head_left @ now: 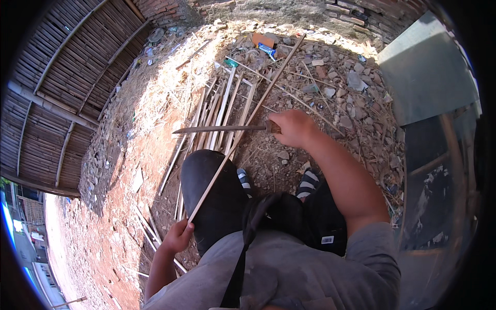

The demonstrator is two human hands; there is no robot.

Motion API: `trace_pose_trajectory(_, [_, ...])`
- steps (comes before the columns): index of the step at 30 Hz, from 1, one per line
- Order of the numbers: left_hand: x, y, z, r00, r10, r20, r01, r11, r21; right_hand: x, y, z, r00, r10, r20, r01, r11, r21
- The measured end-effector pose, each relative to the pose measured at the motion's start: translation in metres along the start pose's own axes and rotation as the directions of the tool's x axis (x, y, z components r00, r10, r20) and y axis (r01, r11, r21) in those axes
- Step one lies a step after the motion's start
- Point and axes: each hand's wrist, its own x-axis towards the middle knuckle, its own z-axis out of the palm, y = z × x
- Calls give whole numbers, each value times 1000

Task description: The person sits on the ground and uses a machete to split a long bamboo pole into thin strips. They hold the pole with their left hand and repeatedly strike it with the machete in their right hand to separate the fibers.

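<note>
My left hand (178,236) is closed around the near end of a long, thin bamboo strip (261,103). The strip slants up and away to the right, passing over my dark-trousered left knee. In my right hand (293,128) is the handle of a machete (217,129), its long dark blade pointing left. Blade and strip cross just beyond my knee; whether they touch, I cannot tell. Beneath the blade lies a loose bundle of pale strips (222,108) on the ground.
More strips (147,227) lie left of my knee. Rubble (351,103) and scraps of litter cover the ground ahead and to the right. A woven bamboo wall (67,67) rises at the left, a brick wall (356,18) at the back, and a grey panel (423,72) at the right.
</note>
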Motion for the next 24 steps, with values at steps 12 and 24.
trace_pose_trajectory(12, [-9, 25, -2, 998, 17, -53, -16, 999, 28, 9, 36, 8, 971, 213, -106, -197, 970, 142])
trace_pose_trajectory(24, [6, 19, 4, 994, 33, -108, -18, 990, 140, 15, 52, 27, 973, 164, -165, -127, 968, 216])
